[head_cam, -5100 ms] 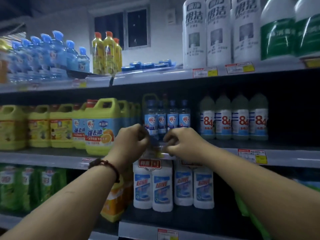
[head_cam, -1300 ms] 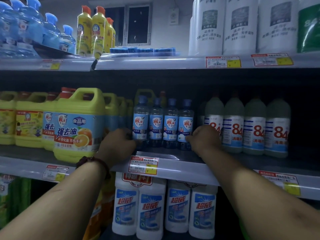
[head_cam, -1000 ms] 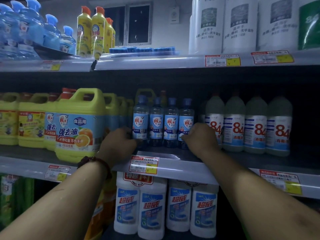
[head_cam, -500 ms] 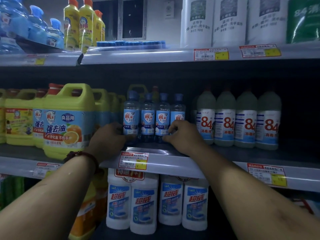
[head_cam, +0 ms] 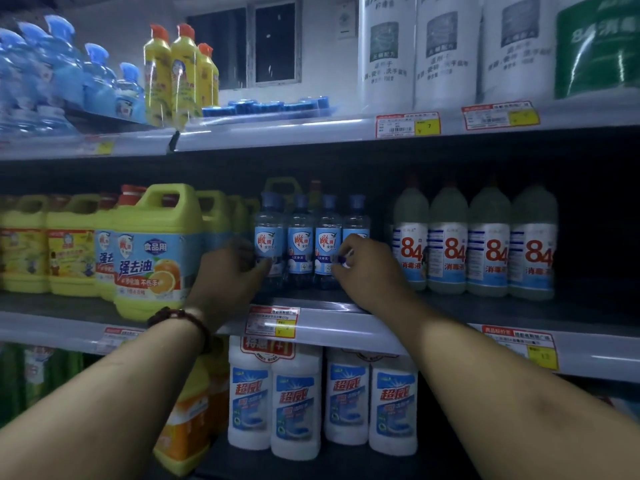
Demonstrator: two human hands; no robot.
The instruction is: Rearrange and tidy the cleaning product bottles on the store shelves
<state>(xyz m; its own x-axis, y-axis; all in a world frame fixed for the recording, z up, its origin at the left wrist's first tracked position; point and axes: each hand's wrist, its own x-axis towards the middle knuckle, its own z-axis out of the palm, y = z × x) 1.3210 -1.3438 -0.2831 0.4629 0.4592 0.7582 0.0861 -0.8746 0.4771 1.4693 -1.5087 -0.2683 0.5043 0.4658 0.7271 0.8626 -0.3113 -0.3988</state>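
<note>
Hands are bracketing a row in the head view: over the last second the right hand has been sliding leftward off the 84 disinfectant bottles and is now curling round the rightmost of the four small blue-capped bottles, while the left hand is gripping the leftmost one, just beside the yellow jug. That is suggesting the row is being squeezed together and squared up. These bottles are standing upright on the middle shelf, directly between the two hands.
</note>
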